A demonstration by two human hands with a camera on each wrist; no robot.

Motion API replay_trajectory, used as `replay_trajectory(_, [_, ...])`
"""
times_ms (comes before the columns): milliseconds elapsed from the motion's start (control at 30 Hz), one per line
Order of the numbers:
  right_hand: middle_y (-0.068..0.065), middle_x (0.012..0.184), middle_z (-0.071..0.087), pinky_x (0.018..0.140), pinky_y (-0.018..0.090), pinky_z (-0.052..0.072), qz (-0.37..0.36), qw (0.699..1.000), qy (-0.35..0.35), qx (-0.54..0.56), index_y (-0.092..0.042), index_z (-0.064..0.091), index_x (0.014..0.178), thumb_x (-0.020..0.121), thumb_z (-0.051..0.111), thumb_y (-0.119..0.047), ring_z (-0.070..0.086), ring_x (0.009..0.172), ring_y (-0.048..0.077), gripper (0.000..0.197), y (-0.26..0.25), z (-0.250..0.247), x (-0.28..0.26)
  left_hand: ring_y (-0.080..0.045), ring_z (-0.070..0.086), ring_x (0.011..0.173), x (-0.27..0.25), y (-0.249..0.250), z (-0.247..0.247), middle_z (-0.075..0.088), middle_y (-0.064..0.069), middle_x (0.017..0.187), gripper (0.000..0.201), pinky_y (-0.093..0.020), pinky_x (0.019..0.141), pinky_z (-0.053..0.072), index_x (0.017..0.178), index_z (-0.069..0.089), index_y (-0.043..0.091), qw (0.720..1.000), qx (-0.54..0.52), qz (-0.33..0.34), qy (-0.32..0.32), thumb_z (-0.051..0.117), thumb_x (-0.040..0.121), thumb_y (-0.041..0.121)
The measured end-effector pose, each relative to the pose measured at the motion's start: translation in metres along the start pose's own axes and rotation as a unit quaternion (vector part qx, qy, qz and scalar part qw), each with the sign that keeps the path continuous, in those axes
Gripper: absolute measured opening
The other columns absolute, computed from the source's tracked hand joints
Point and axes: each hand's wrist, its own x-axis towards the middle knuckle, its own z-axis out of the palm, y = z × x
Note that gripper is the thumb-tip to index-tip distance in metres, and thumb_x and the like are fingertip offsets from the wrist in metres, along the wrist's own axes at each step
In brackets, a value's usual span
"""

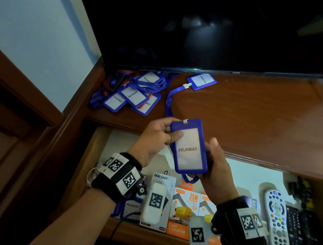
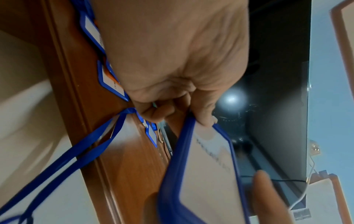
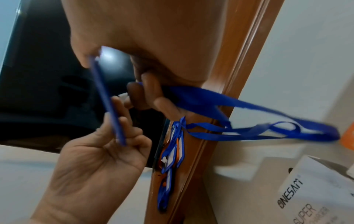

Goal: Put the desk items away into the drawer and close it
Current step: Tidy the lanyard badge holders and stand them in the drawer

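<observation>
Both hands hold a blue badge holder (image 1: 189, 146) with a white card reading PELAWAT above the open drawer (image 1: 90, 154). My left hand (image 1: 161, 134) pinches its top left corner, thumb on the front. At the badge's right edge and lower end is my right hand (image 1: 212, 164), its fingers (image 3: 151, 92) curled round the blue lanyard (image 3: 249, 109). The left wrist view shows the badge holder (image 2: 206, 174) under my left thumb (image 2: 203, 112). A pile of like badges (image 1: 131, 95) lies on the desk (image 1: 259, 119) at the back left. One more badge (image 1: 202, 81) lies near the screen.
A dark TV screen (image 1: 210, 26) stands at the desk's back. The drawer holds a white ONESAM box (image 1: 160, 184), orange charger boxes (image 1: 187, 203), a badge (image 1: 132, 207), a white remote (image 1: 276, 224) and black remotes (image 1: 302, 233). A wooden door frame (image 1: 22, 124) is on the left.
</observation>
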Motion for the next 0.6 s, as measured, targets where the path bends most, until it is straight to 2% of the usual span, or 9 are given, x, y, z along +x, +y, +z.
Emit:
replay_trajectory(67, [0.028, 0.088, 0.05, 0.059, 0.036, 0.037, -0.001, 1.0, -0.005, -0.007, -0.016, 0.071, 0.081, 0.062, 0.064, -0.077, 0.041, 0.07, 0.036, 0.064, 0.0, -0.003, -0.002, -0.013, 0.063, 0.079, 0.0, -0.004, 0.002, 0.067, -0.005, 0.088, 0.024, -0.018, 0.065, 0.052, 0.101, 0.061, 0.014, 1.0, 0.014, -0.008, 0.018, 0.052, 0.09, -0.006])
replay_trajectory(133, [0.023, 0.083, 0.049, 0.047, 0.028, 0.034, -0.002, 1.0, -0.013, -0.026, -0.013, 0.066, 0.091, 0.067, 0.069, -0.058, 0.035, 0.059, 0.028, 0.051, 0.0, -0.006, -0.003, -0.011, 0.062, 0.075, 0.0, -0.006, 0.004, 0.067, -0.005, 0.086, 0.021, -0.016, 0.06, 0.05, 0.102, 0.061, 0.011, 0.999, 0.017, -0.014, 0.034, 0.052, 0.09, -0.005])
replay_trajectory(233, [0.019, 0.082, 0.049, 0.046, 0.029, 0.03, 0.014, 0.998, -0.001, -0.062, -0.015, 0.066, 0.099, 0.076, 0.073, -0.031, 0.031, 0.054, 0.024, 0.029, 0.001, -0.009, -0.003, -0.007, 0.063, 0.07, 0.001, -0.007, 0.007, 0.067, -0.003, 0.084, 0.021, -0.014, 0.057, 0.048, 0.095, 0.062, 0.014, 0.998, 0.008, -0.015, 0.06, 0.052, 0.091, -0.004])
replay_trajectory(333, [0.019, 0.078, 0.046, 0.042, 0.027, 0.032, 0.014, 0.997, 0.026, -0.065, -0.013, 0.065, 0.099, 0.089, 0.062, -0.018, 0.028, 0.05, 0.021, 0.012, 0.001, -0.013, -0.003, -0.016, 0.063, 0.084, 0.001, -0.012, 0.009, 0.069, -0.005, 0.091, 0.019, -0.023, 0.071, 0.05, 0.099, 0.064, 0.016, 0.998, 0.006, -0.033, 0.052, 0.054, 0.091, 0.002])
replay_trajectory(400, [0.019, 0.075, 0.044, 0.04, 0.024, 0.032, 0.004, 0.998, 0.034, -0.054, -0.011, 0.065, 0.097, 0.09, 0.057, -0.013, 0.028, 0.051, 0.022, 0.01, 0.0, -0.015, -0.004, -0.021, 0.061, 0.088, 0.001, -0.014, 0.009, 0.068, -0.008, 0.095, 0.016, -0.031, 0.077, 0.046, 0.102, 0.066, 0.014, 0.997, -0.017, -0.068, 0.036, 0.056, 0.091, 0.008])
replay_trajectory(500, [0.019, 0.076, 0.053, 0.043, 0.023, 0.032, 0.004, 0.997, 0.025, -0.069, -0.011, 0.067, 0.093, 0.085, 0.065, -0.013, 0.033, 0.064, 0.029, 0.009, 0.001, -0.02, -0.005, -0.018, 0.06, 0.074, 0.001, -0.008, 0.006, 0.067, -0.007, 0.086, 0.019, -0.024, 0.062, 0.045, 0.099, 0.067, 0.01, 0.988, -0.048, -0.146, 0.033, 0.064, 0.087, 0.025])
replay_trajectory(567, [0.012, 0.07, 0.059, 0.045, 0.023, 0.032, 0.012, 0.996, 0.015, -0.091, -0.01, 0.067, 0.091, 0.082, 0.065, -0.013, 0.037, 0.062, 0.027, 0.009, 0.002, -0.021, -0.006, -0.014, 0.058, 0.065, 0.002, -0.005, 0.002, 0.065, -0.005, 0.079, 0.026, -0.02, 0.052, 0.044, 0.096, 0.067, 0.01, 0.981, -0.017, -0.193, 0.018, 0.068, 0.082, 0.032])
replay_trajectory(600, [0.009, 0.068, 0.061, 0.047, 0.023, 0.033, 0.016, 0.995, 0.008, -0.098, -0.008, 0.067, 0.089, 0.082, 0.065, -0.014, 0.04, 0.061, 0.026, 0.01, 0.002, -0.021, -0.007, -0.013, 0.059, 0.065, 0.002, -0.004, 0.0, 0.065, -0.005, 0.079, 0.026, -0.02, 0.052, 0.045, 0.096, 0.066, 0.011, 0.978, -0.001, -0.207, 0.004, 0.068, 0.082, 0.033])
